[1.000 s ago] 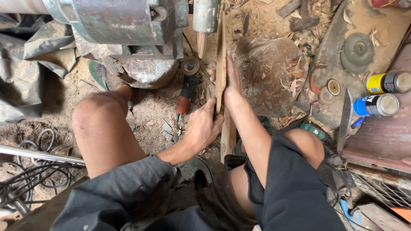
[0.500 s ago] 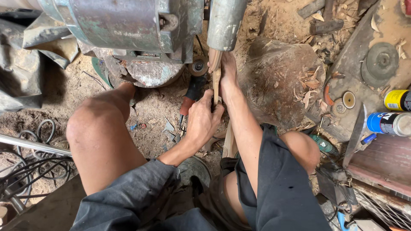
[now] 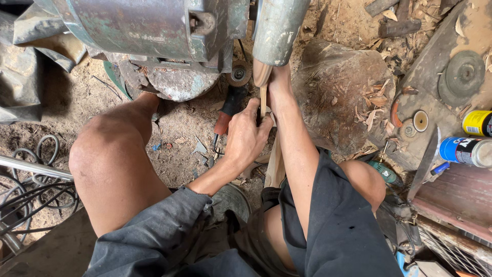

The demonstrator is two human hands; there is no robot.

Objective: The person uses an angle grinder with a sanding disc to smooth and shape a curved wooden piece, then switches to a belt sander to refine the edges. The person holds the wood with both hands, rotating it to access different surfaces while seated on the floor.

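Wooden strip point(image 3: 263, 100): a thin, pale slat held upright between the person's knees, its top pressed to the lower rim of the grey wheel guard point(image 3: 277, 31), seemingly so the machine can work its tip.
Left hand point(image 3: 245, 137): fingers curled tight around the strip's middle, steadying it from the side.
Right hand point(image 3: 277, 82): higher up, close under the guard, wrapped on the strip near its top; how firmly, I cannot tell.
Motor housing point(image 3: 148, 25): big greenish metal body left of the guard, on the sandy floor point(image 3: 174, 149).
Tree stump point(image 3: 338, 92): just right of the hands, littered with shavings.
Spray cans point(image 3: 469, 149): yellow and blue, lying at the right edge, well apart.
Cables point(image 3: 31, 190): coiled at the left edge.
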